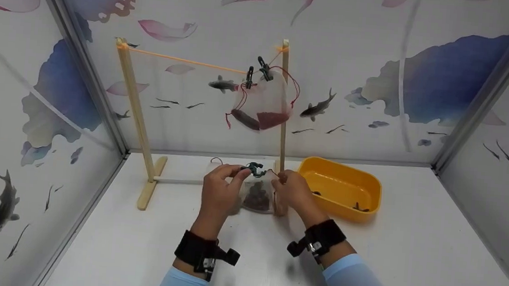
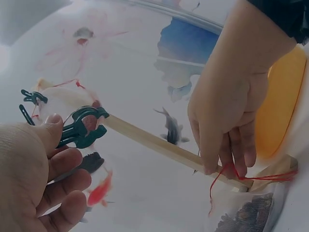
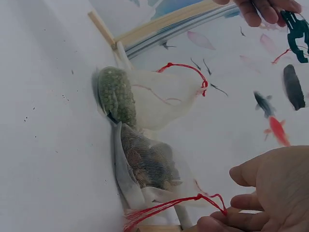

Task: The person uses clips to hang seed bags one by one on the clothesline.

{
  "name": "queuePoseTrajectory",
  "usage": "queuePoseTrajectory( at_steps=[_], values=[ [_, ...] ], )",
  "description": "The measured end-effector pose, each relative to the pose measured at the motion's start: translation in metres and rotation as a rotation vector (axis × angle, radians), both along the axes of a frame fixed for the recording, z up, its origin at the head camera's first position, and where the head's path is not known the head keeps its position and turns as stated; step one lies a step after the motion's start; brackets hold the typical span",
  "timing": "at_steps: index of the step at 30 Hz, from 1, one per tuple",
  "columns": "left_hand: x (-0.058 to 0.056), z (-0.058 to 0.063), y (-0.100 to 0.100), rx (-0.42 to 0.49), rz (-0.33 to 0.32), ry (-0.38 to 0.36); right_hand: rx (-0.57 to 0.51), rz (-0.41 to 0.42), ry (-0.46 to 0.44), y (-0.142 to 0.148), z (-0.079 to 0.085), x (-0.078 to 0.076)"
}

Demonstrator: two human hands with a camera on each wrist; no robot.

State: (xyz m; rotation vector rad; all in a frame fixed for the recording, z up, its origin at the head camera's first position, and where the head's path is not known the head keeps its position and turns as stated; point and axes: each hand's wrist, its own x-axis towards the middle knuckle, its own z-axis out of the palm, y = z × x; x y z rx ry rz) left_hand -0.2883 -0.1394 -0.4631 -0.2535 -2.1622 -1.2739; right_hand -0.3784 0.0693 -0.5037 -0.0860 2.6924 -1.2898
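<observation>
My left hand (image 1: 220,190) pinches a dark green plastic clip (image 2: 84,128) between thumb and index finger; its hooked jaws point away from the palm. To the right, my right hand (image 1: 295,192) pinches the red drawstring (image 2: 231,175) of a sheer mesh bag (image 3: 149,162). Dark dried pieces fill the bottom of that bag, which stands on the table below the hands. Beside it, in the right wrist view, is a second mesh bag (image 3: 116,94) with green contents and a red string. The clip is up above the dark-filled bag in the head view.
An orange cord (image 1: 184,59) runs between two wooden posts (image 1: 133,101). Sheer bags (image 1: 264,100) with reddish-brown and dark contents hang from it by two green clips (image 1: 249,77). A yellow basin (image 1: 342,181) with a few dark clips stands right of the right hand. Printed walls enclose the table.
</observation>
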Motion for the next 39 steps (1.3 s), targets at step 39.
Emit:
queuePoseTrajectory(
  at_steps=[39],
  values=[
    [0.000,0.001,-0.002,-0.024,0.075,-0.006,-0.149,-0.017,0.453,-0.002,0.065,0.020]
  ],
)
